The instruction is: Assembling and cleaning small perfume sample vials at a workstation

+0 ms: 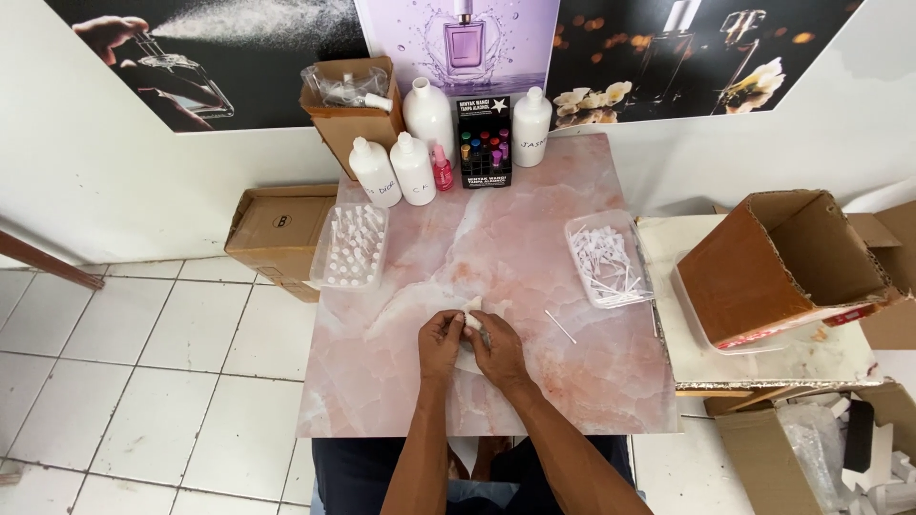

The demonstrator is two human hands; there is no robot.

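Observation:
Both my hands meet over the middle of the pink marble table point(534, 210). My left hand point(440, 345) and my right hand point(498, 349) pinch a small white object point(473, 307) between their fingertips; its exact kind is too small to tell. A thin white tube point(560, 327) lies loose on the table just right of my right hand. A clear tray of small white-capped vials point(353, 246) stands to the left, and a clear tray of thin white tubes point(607, 259) stands to the right.
At the table's back stand several white plastic bottles point(412, 168), a small pink bottle point(442, 169), a black display box of coloured vials point(485, 143) and an open carton point(349, 105). A tilted open cardboard box point(782, 267) sits on a side surface at right. Another carton point(277, 229) lies left.

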